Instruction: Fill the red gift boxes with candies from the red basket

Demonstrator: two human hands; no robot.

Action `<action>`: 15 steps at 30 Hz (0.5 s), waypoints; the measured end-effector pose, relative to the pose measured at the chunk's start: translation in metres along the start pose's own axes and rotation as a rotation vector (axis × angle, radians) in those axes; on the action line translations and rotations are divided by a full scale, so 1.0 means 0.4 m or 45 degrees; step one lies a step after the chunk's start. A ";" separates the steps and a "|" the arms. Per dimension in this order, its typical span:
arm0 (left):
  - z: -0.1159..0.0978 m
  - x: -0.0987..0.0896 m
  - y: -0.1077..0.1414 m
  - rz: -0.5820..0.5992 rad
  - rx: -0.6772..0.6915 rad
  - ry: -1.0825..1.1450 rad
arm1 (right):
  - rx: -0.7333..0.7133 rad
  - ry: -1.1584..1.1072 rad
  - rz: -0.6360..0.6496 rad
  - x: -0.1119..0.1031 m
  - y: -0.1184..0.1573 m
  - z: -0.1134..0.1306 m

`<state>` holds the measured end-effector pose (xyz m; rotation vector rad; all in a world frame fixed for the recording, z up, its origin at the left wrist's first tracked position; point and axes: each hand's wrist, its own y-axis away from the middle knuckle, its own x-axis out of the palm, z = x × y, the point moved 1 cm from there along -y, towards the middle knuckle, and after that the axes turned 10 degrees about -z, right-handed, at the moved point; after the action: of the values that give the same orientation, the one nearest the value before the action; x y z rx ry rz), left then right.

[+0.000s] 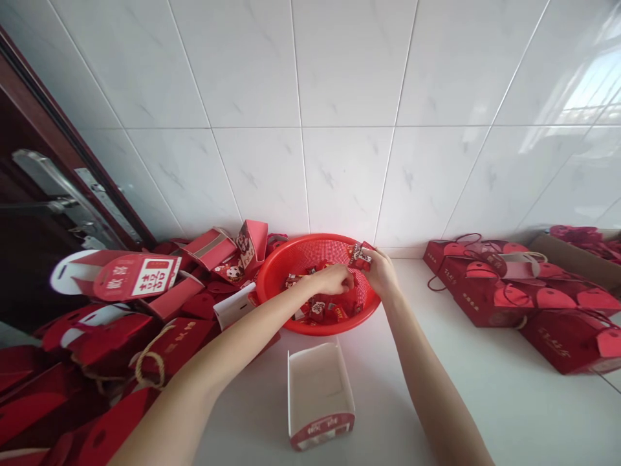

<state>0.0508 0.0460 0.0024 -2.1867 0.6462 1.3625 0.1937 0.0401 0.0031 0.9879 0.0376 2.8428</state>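
Note:
A red plastic basket stands against the tiled wall, with wrapped candies in its bottom. Over its right rim my right hand is closed around a few red-and-white wrapped candies. My left hand reaches into the basket from the left, its fingers curled together just above the candies. Whatever those fingers pinch is hidden from me. In front of the basket lies an open paper box, white inside with a red printed end, and no candies show in it.
Red gift boxes lie in a loose heap on the left, some opened out. Closed red boxes with cord handles are grouped at the right, beside a cardboard carton. A dark door with a metal handle borders the left.

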 end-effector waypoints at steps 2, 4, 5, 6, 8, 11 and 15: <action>-0.006 -0.037 0.010 -0.118 -0.054 0.093 | -0.019 0.030 0.084 0.007 0.011 0.014; -0.017 -0.082 0.037 -0.272 -0.091 0.247 | -0.047 0.069 0.173 0.017 0.031 0.037; -0.027 -0.106 0.058 -0.337 -0.088 0.330 | -0.069 0.097 0.224 0.023 0.046 0.053; -0.039 -0.130 0.085 -0.370 -0.075 0.391 | -0.092 0.133 0.286 0.030 0.065 0.070; -0.070 -0.176 0.150 -0.375 -0.065 0.459 | -0.139 0.232 0.438 0.043 0.113 0.108; -0.136 -0.232 0.262 -0.222 -0.134 0.533 | -0.191 0.428 0.748 0.060 0.199 0.161; -0.226 -0.261 0.379 -0.023 -0.132 0.439 | -0.286 0.732 1.171 0.079 0.307 0.199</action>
<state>-0.0221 -0.1125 0.1100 -2.5326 0.6881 1.0378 0.2042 -0.0791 0.0933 0.0790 -0.8640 3.7016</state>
